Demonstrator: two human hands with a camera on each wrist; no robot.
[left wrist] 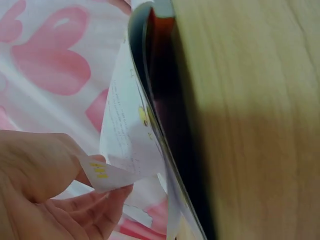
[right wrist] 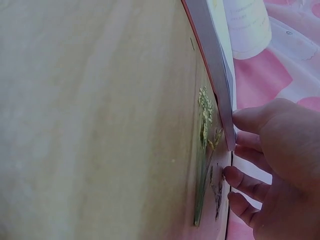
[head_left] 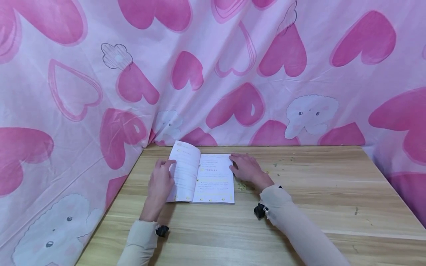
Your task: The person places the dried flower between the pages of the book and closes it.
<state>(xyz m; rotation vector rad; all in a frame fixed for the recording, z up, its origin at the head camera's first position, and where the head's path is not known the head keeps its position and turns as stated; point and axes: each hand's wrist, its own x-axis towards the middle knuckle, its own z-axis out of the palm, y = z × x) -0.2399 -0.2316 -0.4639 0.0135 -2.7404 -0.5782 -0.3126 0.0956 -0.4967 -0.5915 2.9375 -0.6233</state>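
Observation:
An open book (head_left: 214, 184) with printed text and small yellow pictures lies on the wooden table, its left-hand leaves raised and curving. My left hand (head_left: 160, 183) is at the outer edge of the left side. In the left wrist view, its thumb and fingers pinch a bent page (left wrist: 117, 175). At the book's right edge, my right hand (head_left: 247, 168) grips the far corner, thumb by the page edge and other fingers around the corner. A dried flower stalk (right wrist: 204, 130) and a darker dried sprig (right wrist: 216, 192) lie beside the book, near the right fingertips.
Small dried plant bits (head_left: 277, 164) are scattered on the table (head_left: 316, 207) to the right of the book. A pink curtain with hearts (head_left: 234, 105) hangs along the table's back and sides. Each wrist wears a small black device (head_left: 162, 231).

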